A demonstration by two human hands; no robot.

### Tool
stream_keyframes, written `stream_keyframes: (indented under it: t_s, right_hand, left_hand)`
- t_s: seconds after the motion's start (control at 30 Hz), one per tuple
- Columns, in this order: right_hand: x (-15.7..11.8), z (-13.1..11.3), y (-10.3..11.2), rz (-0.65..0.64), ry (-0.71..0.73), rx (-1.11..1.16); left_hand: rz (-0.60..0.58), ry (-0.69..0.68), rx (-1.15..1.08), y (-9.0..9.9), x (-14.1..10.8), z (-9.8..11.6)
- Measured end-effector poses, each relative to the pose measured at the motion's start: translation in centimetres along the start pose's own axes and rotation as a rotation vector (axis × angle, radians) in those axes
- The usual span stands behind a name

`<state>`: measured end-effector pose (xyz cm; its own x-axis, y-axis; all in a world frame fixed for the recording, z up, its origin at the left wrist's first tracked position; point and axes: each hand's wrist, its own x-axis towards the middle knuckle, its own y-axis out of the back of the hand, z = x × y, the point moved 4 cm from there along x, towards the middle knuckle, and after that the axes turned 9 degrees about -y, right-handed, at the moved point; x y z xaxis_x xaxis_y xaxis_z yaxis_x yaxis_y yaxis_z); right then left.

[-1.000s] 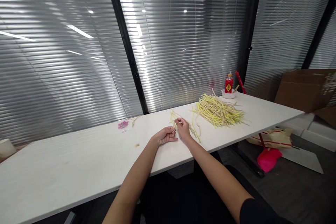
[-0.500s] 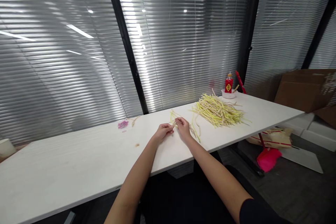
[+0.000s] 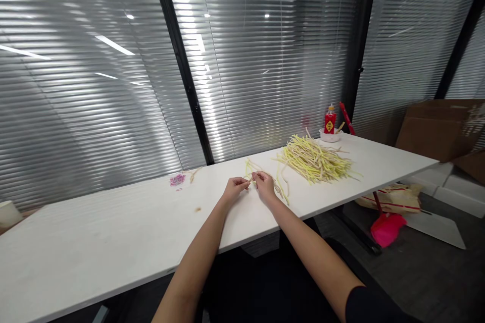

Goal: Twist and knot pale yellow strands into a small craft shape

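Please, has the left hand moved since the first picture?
Yes, slightly. The left hand has moved away from the near edge of the table, towards the blinds, and its fingers are now more closed.

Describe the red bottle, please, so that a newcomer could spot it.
On the white table, look beyond the heap of yellowish strands. The red bottle stands in a shallow bowl; unlike the slanted red object beside it, it bears a yellow diamond.
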<state>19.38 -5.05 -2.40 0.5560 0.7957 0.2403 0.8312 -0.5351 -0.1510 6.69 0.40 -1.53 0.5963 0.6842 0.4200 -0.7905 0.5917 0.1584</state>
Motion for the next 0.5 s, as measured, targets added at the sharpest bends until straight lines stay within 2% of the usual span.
stream_keyframes:
  t_s: [0.37,0.5]
  right_hand:
    - [0.24,0.02,0.38,-0.005,-0.041,0.104]
    - [0.33,0.21,0.18,-0.010,-0.059,0.132]
  left_hand:
    - [-0.085,0.020,0.029,-0.04,0.11,-0.94]
    - [-0.052,0.048,-0.049,-0.20,0.00,-0.59]
